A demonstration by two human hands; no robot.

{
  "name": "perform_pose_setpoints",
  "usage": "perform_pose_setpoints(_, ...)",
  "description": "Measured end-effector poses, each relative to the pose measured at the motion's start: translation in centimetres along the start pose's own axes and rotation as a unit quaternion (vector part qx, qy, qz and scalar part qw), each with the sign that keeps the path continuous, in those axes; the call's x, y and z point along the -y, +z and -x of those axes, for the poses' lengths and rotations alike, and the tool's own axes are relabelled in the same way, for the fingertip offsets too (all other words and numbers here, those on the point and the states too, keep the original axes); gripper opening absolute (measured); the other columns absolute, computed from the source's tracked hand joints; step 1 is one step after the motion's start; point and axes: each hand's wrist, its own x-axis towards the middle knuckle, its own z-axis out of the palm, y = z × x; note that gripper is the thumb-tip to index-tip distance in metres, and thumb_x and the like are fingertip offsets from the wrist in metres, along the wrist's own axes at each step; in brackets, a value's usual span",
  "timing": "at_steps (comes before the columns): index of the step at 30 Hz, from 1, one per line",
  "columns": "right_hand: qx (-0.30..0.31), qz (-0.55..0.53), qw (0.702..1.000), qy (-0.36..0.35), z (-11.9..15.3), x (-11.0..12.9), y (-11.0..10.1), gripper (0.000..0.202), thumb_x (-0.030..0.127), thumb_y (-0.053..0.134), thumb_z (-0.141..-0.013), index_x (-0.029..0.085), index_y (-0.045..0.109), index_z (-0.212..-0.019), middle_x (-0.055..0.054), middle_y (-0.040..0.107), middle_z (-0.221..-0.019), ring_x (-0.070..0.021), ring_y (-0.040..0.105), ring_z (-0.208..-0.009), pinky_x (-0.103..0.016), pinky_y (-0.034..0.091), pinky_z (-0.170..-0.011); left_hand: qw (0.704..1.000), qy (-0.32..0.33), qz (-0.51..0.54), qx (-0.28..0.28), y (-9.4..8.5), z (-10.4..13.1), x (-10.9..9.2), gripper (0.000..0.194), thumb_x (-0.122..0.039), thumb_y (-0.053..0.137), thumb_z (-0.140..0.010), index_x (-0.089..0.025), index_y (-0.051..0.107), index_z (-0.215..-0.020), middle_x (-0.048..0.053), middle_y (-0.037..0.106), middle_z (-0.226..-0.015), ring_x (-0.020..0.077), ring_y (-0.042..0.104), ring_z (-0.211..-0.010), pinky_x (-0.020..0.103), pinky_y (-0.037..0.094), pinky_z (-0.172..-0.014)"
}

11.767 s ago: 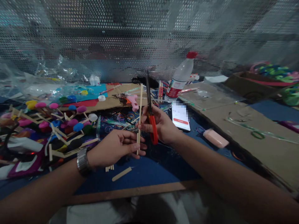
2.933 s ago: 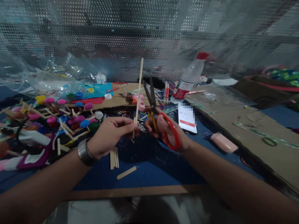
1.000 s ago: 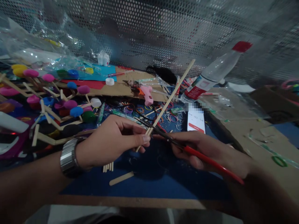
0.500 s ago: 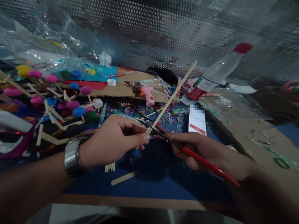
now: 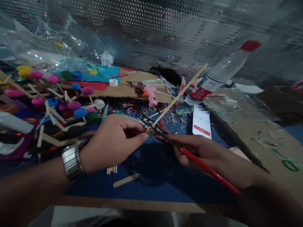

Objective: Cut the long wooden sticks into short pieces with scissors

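My left hand (image 5: 113, 142), with a metal watch on its wrist, pinches the lower end of a long thin wooden stick (image 5: 174, 101) that slants up to the right. My right hand (image 5: 201, 151) is closed round red-handled scissors (image 5: 208, 170). The dark blades lie across the stick just beside my left fingertips. Below my hands, a flat craft stick (image 5: 125, 180) and several short stick pieces (image 5: 111, 170) rest on the blue surface (image 5: 163, 186).
A pink glue gun (image 5: 151, 95) lies on cardboard behind my hands. A red-capped bottle (image 5: 219, 74) and a lit phone (image 5: 201, 124) are to the right. Colourful caps joined with sticks (image 5: 52, 116) crowd the left. Rubber bands are scattered in the middle.
The long stick has tilted further right and lower at its top end. My left hand has shifted slightly left, and the scissors have moved a little left with my right hand.
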Motion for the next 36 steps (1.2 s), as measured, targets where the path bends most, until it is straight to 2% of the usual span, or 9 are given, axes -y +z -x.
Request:
perform_pose_setpoints(3,0.001,0.0,1.0,0.014,0.05,-0.01,0.09,0.045,0.047,0.066,-0.088,0.022,0.068,-0.126,0.002,0.055,-0.07,-0.0125,0.046,-0.06,-0.023,0.039,-0.052,1.0,0.007,0.007,0.0,0.03,-0.02,0.1,0.014,-0.025,0.068,-0.08,-0.019,0.076,-0.071,-0.003,0.072,-0.062,0.0144,0.064,-0.061,0.021,0.042,-0.053)
perform_pose_setpoints(8,-0.003,0.043,0.999,0.025,0.16,-0.03,0.21,0.043,0.046,0.065,-0.089,0.026,0.066,-0.126,0.0,0.065,-0.086,-0.0149,0.051,-0.068,-0.024,0.043,-0.058,0.999,0.028,-0.019,-0.006,0.1,0.01,0.19,0.014,-0.024,0.068,-0.08,-0.019,0.075,-0.069,-0.004,0.071,-0.061,0.014,0.063,-0.059,0.021,0.04,-0.051)
perform_pose_setpoints(14,-0.015,0.088,0.996,0.018,0.19,-0.04,0.53,0.035,0.044,0.062,-0.092,0.025,0.067,-0.121,0.001,0.065,-0.083,-0.015,0.052,-0.068,-0.024,0.043,-0.06,0.995,0.056,-0.084,-0.023,0.04,0.09,0.34,0.013,-0.026,0.068,-0.082,-0.021,0.079,-0.076,-0.003,0.074,-0.067,0.0147,0.065,-0.058,0.024,0.039,-0.051)
perform_pose_setpoints(22,-0.031,0.113,0.993,0.014,0.13,-0.09,0.9,0.025,0.043,0.061,-0.092,0.026,0.069,-0.109,0.002,0.066,-0.08,-0.0151,0.054,-0.066,-0.024,0.044,-0.058,0.993,0.061,-0.099,-0.024,0.05,-0.03,0.43,0.013,-0.026,0.068,-0.083,-0.022,0.078,-0.075,-0.003,0.075,-0.068,0.0148,0.064,-0.058,0.024,0.038,-0.051)
perform_pose_setpoints(28,-0.053,0.164,0.985,0.01,0.42,-0.28,1.02,0.039,0.043,0.062,-0.091,0.026,0.064,-0.126,-0.001,0.072,-0.088,-0.0219,0.063,-0.077,-0.028,0.049,-0.061,0.994,0.055,-0.088,-0.027,0.06,0.15,0.13,0.014,-0.027,0.067,-0.084,-0.02,0.077,-0.076,-0.002,0.076,-0.073,0.0155,0.066,-0.065,0.023,0.042,-0.055)
perform_pose_setpoints(32,-0.062,0.188,0.98,0.016,0.5,-0.19,0.98,0.042,0.045,0.058,-0.093,0.026,0.063,-0.13,0.0,0.074,-0.088,-0.0182,0.062,-0.071,-0.026,0.049,-0.062,0.995,0.051,-0.081,-0.029,0.05,0.19,-0.18,0.012,-0.023,0.067,-0.083,-0.02,0.075,-0.074,-0.005,0.074,-0.071,0.0135,0.067,-0.066,0.021,0.045,-0.059)
perform_pose_setpoints(36,-0.059,0.204,0.977,0.024,0.57,-0.13,0.88,0.038,0.046,0.057,-0.093,0.025,0.066,-0.123,0.002,0.072,-0.081,-0.0156,0.058,-0.065,-0.024,0.046,-0.057,0.996,0.043,-0.079,-0.023,0.07,0.06,-0.35,0.012,-0.02,0.068,-0.081,-0.02,0.074,-0.072,-0.007,0.073,-0.069,0.0108,0.067,-0.066,0.018,0.045,-0.06)
